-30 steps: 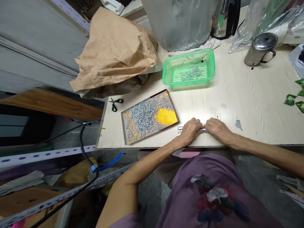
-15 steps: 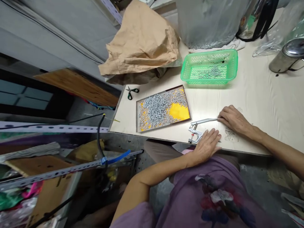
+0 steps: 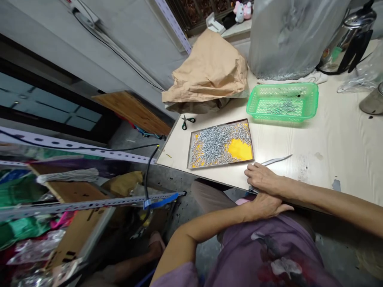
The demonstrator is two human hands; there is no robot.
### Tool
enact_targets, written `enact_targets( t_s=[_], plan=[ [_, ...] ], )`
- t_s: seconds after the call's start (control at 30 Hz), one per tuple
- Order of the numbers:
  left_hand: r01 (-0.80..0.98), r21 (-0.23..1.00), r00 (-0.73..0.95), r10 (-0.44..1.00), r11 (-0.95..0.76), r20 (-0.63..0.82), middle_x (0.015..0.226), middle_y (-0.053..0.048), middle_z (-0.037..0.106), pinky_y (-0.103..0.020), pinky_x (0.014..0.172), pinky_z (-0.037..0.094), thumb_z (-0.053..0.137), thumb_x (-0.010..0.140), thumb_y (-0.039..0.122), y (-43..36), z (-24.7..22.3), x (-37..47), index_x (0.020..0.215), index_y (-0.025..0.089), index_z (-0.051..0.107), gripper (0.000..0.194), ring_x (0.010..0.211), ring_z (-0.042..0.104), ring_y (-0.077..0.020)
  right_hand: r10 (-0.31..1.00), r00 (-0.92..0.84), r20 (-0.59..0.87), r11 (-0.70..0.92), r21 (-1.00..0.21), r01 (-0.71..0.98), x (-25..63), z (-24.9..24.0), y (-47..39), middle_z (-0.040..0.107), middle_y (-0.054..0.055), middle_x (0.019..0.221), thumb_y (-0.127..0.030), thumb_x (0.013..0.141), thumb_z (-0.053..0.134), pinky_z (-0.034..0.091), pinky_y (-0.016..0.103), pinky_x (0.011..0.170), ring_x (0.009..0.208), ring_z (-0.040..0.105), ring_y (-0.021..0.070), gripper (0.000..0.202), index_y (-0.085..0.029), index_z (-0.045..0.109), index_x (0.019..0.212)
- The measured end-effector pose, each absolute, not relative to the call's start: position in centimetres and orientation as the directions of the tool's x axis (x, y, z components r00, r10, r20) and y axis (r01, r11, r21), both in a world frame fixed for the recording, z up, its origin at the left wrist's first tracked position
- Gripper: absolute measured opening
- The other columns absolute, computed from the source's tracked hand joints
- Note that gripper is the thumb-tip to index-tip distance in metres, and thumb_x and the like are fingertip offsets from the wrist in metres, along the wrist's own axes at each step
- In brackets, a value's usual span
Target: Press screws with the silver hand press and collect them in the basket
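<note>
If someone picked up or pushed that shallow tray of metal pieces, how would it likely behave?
The tray is probably heavy for its size, since small metal pieces cover most of its floor. If tilted, they would likely slide, lying loose within low walls. Pushed, it seems unlikely to tip, being wide and flat on the table.

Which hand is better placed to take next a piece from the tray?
Probably the right hand: it is nearer the tray, while the left hand sits farther back, at the edge of the table.
</note>
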State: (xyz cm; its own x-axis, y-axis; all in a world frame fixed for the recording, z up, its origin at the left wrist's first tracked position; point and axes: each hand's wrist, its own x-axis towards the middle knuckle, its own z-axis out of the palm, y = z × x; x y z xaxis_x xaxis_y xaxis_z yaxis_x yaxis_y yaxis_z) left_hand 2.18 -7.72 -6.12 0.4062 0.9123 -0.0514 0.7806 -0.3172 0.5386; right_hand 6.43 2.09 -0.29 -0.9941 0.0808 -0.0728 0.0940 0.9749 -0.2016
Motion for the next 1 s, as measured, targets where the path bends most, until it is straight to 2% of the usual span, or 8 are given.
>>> enact_targets(
  t_s=[0.1, 0.2, 0.27, 0.33, 0.47, 0.6, 0.8, 1.0],
  plan=[
    [0.8, 0.521, 0.356, 0.934, -0.299, -0.01, 0.13, -0.009, 0.061, -0.044, 0.1, 0.05, 0.059, 0.09, 0.037, -7.5, -6.1, 0.6, 0.132, 0.024, 0.056, 0.044, 0.132, 0.046, -0.0324, 0.01, -0.991, -0.13, 0.988, -0.151, 0.03, 5.5, -0.9, 2.3, 0.061, 0.008, 0.081, -0.011, 0.079, 0.067, 0.033, 0.031, 0.068, 0.085, 0.047, 0.0204, 0.008, -0.015, 0.068, 0.073],
    [0.79, 0.488, 0.379, 0.921, -0.371, 0.086, 0.122, -0.007, 0.064, -0.037, 0.093, 0.053, 0.056, 0.093, 0.035, -8.1, -5.4, -1.2, 0.124, 0.028, 0.061, 0.032, 0.122, 0.053, -0.0277, -0.012, -0.998, -0.067, 0.99, -0.142, -0.003, 5.8, -1.7, 2.5, 0.062, 0.008, 0.08, -0.01, 0.089, 0.054, 0.034, 0.034, 0.071, 0.086, 0.049, 0.0207, 0.018, -0.015, 0.067, 0.077],
    [0.777, 0.466, 0.404, 0.903, -0.424, 0.148, 0.123, -0.007, 0.062, -0.037, 0.091, 0.054, 0.054, 0.095, 0.035, -9.0, -4.9, -2.2, 0.12, 0.027, 0.062, 0.028, 0.114, 0.058, -0.0239, -0.004, -1.0, -0.006, 0.982, -0.188, -0.003, 6.2, -2.4, 2.6, 0.062, 0.007, 0.078, -0.01, 0.092, 0.049, 0.035, 0.034, 0.072, 0.084, 0.051, 0.0204, 0.022, -0.016, 0.065, 0.078],
    [0.773, 0.45, 0.406, 0.894, -0.446, 0.19, 0.125, -0.009, 0.059, -0.039, 0.091, 0.054, 0.055, 0.095, 0.036, -9.8, -4.5, -3.4, 0.121, 0.023, 0.06, 0.029, 0.109, 0.06, -0.0213, 0.053, -0.995, 0.086, 0.948, -0.319, 0.023, 6.6, -3.1, 2.8, 0.063, 0.007, 0.078, -0.013, 0.094, 0.047, 0.038, 0.033, 0.071, 0.08, 0.052, 0.0191, 0.021, -0.016, 0.063, 0.08],
    [0.793, 0.417, 0.358, 0.893, -0.445, 0.273, 0.115, -0.01, 0.063, -0.037, 0.085, 0.054, 0.054, 0.096, 0.031, -8.9, -3.3, -7.7, 0.115, 0.02, 0.062, 0.024, 0.1, 0.062, -0.0192, 0.372, -0.858, 0.353, 0.716, -0.698, 0.023, 7.1, -2.7, 4.3, 0.064, 0.004, 0.081, -0.023, 0.097, 0.043, 0.044, 0.028, 0.066, 0.073, 0.056, 0.0146, 0.018, -0.018, 0.058, 0.089],
    [0.912, 0.325, 0.109, 0.91, -0.252, 0.401, 0.089, -0.009, 0.066, -0.034, 0.076, 0.051, 0.048, 0.097, 0.024, -3.6, -1.7, -12.8, 0.099, 0.017, 0.067, 0.02, 0.084, 0.059, -0.0186, 0.742, -0.52, 0.423, 0.581, -0.792, 0.184, 8.1, 0.5, 9.0, 0.065, 0.003, 0.083, -0.032, 0.094, 0.05, 0.047, 0.029, 0.064, 0.07, 0.059, 0.0154, 0.014, -0.02, 0.057, 0.094],
    [0.925, 0.38, -0.056, 0.993, 0.013, 0.103, 0.086, -0.008, 0.065, -0.033, 0.08, 0.047, 0.061, 0.09, 0.021, 3.8, -1.5, -13.4, 0.083, 0.014, 0.069, 0.013, 0.089, 0.057, -0.0205, 0.825, -0.27, 0.497, 0.555, -0.621, 0.554, 11.0, 2.8, 18.3, 0.065, 0.009, 0.095, -0.036, 0.09, 0.052, 0.051, 0.039, 0.072, 0.073, 0.06, 0.0205, 0.021, -0.021, 0.063, 0.101],
    [0.821, 0.491, -0.264, 0.957, 0.289, -0.122, 0.076, -0.006, 0.066, -0.029, 0.072, 0.045, 0.069, 0.082, 0.024, 6.3, -1.7, -11.7, 0.07, 0.011, 0.067, 0.018, 0.075, 0.058, -0.0166, 0.777, -0.411, 0.477, 0.628, -0.529, 0.571, 12.6, 2.1, 16.1, 0.062, 0.011, 0.101, -0.035, 0.091, 0.051, 0.052, 0.039, 0.07, 0.066, 0.058, 0.0178, 0.026, -0.019, 0.063, 0.108]
  ],
)
